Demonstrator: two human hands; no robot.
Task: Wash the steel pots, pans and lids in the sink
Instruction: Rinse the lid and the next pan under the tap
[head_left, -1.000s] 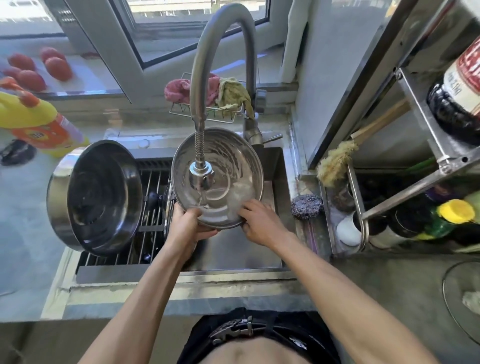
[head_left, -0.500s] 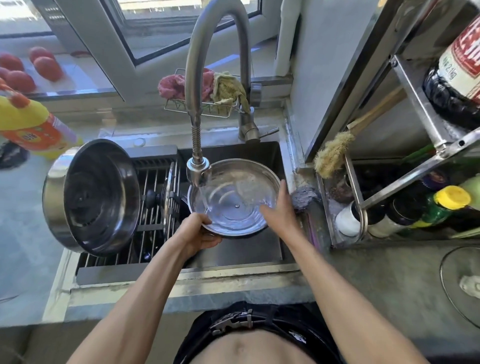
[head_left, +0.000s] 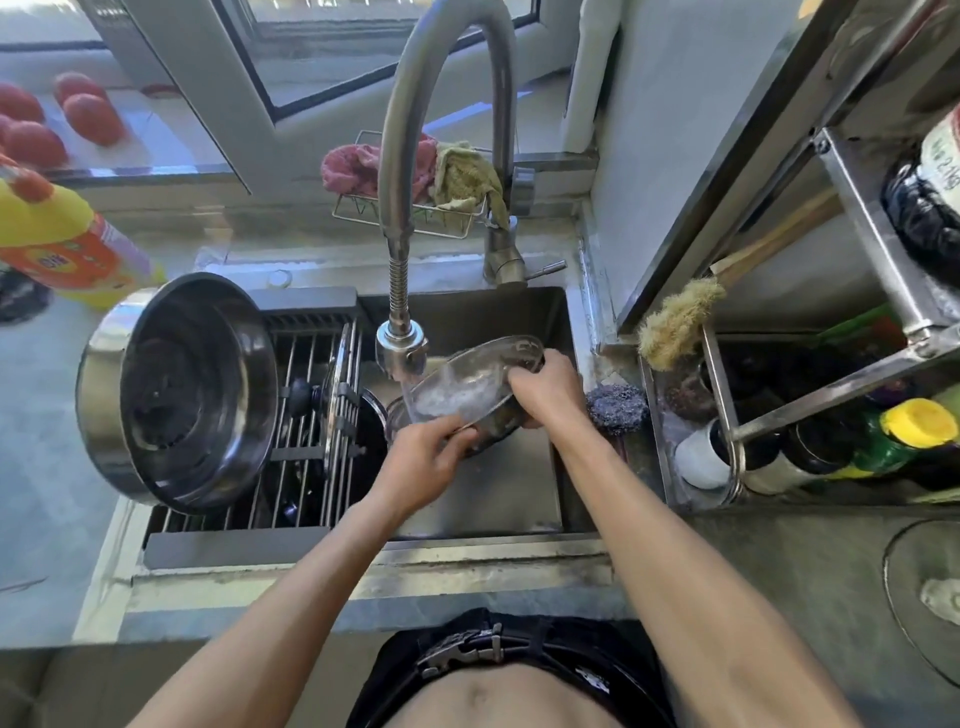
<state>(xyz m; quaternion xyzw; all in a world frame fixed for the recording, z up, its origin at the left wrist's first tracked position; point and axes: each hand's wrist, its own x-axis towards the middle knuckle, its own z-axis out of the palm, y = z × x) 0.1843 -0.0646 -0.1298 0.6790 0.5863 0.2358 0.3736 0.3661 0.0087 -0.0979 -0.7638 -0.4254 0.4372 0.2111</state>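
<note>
Steel pan (head_left: 467, 387) held tilted over the sink (head_left: 519, 312), under the faucet head (head_left: 401, 347); water runs onto its inside. Left hand (head_left: 423, 460) grips the near-left rim, fingers curled round the edge. Right hand (head_left: 545, 387) grips the far-right rim, fingers wrapped over it. Big steel pot (head_left: 182, 395) lies on its side on the drying rack (head_left: 306, 415) at left, opening facing the camera. Lid (head_left: 337, 400) stands upright in the rack just beside the pot. Steel scrubber (head_left: 617, 408) on the sink edge, right of the right hand. Brush (head_left: 678, 322) leans farther right. Yellow detergent bottle (head_left: 57, 241) on the tabletop (head_left: 41, 467), far left. Cloths (head_left: 415, 166) in a wire basket behind the faucet.
</note>
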